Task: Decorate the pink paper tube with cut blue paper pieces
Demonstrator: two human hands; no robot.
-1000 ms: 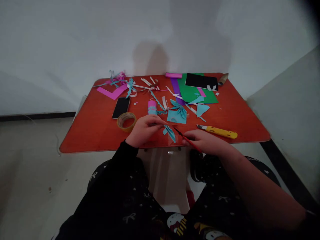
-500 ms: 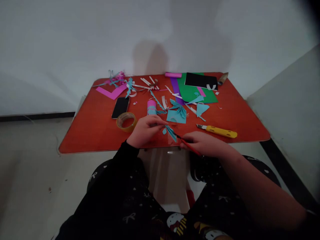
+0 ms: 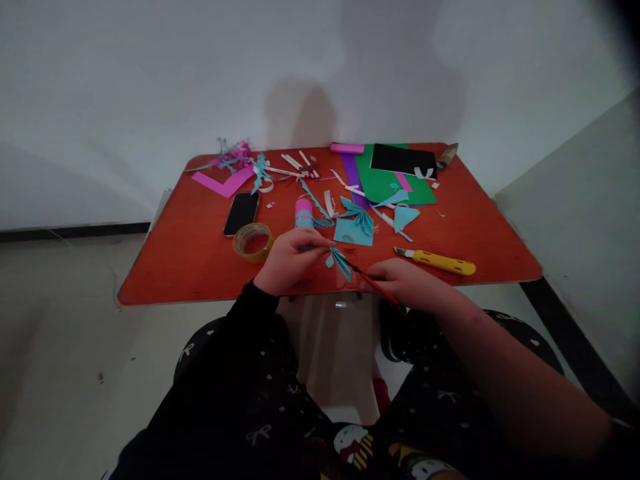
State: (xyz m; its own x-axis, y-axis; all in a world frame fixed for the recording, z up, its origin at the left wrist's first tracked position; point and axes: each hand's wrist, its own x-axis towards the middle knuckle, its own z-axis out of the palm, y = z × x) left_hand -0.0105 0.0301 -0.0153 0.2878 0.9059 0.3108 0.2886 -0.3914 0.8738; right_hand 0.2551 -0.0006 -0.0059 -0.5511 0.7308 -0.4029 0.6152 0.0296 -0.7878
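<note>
Between thumb and fingers, my left hand pinches one end of a small pleated blue paper fan above the table's front edge. My right hand is closed round red-handled scissors, whose dark blades lie against the fan's right side. Whether the blades are parted is too small to see. Just beyond the hands rest a blue paper square and a larger pleated blue piece. A pink and blue paper tube stands behind my left hand, its lower part hidden.
Left of my left hand are a roll of tape and a phone. A yellow utility knife, blade out, lies to the right. Green paper, a black sheet and paper scraps cover the back of the red table.
The scissors and my right hand have shifted very slightly up. My left hand keeps its pinch on the fan; the table's things stay in place.
</note>
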